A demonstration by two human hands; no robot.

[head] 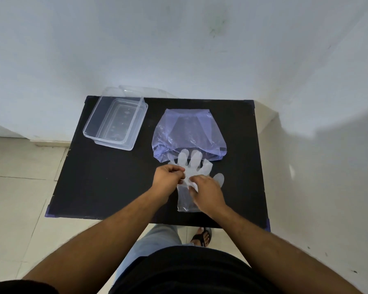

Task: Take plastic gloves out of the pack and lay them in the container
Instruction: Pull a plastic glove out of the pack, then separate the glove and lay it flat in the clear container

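Note:
A clear plastic glove point(192, 166) lies flat on the black table point(106, 183), its fingers pointing away towards the mouth of a bluish see-through pack point(188, 132). My left hand point(168, 177) pinches the glove's left edge near the palm. My right hand point(207, 193) rests on the glove's wrist part, fingers pressed on the plastic and covering much of it. The empty clear rectangular container point(89, 126) stands at the table's far left corner, well apart from both hands.
A clear lid point(136, 91) leans behind the container against the pale wall point(179, 49). The table's near edge is close to my legs; a sandalled foot point(202, 237) shows under it. Tiled floor point(15, 187) lies to the left.

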